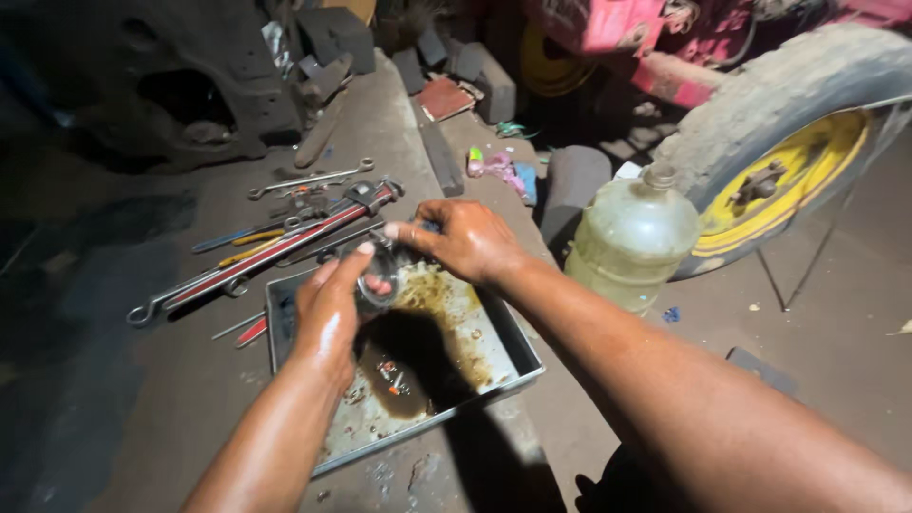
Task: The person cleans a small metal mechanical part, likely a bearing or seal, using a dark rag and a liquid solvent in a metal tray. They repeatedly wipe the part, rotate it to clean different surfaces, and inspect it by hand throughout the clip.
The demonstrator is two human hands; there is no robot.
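Both hands hold a small round metal part (383,275) over a shallow metal tray (521,353). My left hand (330,309) grips it from below and the left, thumb against its rim. My right hand (465,239) closes on its far side from above. Both hands and forearms are wet and shiny with oil. Dark oily liquid pools in the tray, with small bits lying in it.
Wrenches, screwdrivers and a long red-handled tool (275,249) lie on the ground left of the tray. A large plastic jug (632,237) of pale liquid stands to the right. Behind it is a tractor wheel (788,142) with a yellow hub. Bricks and scrap sit at the back.
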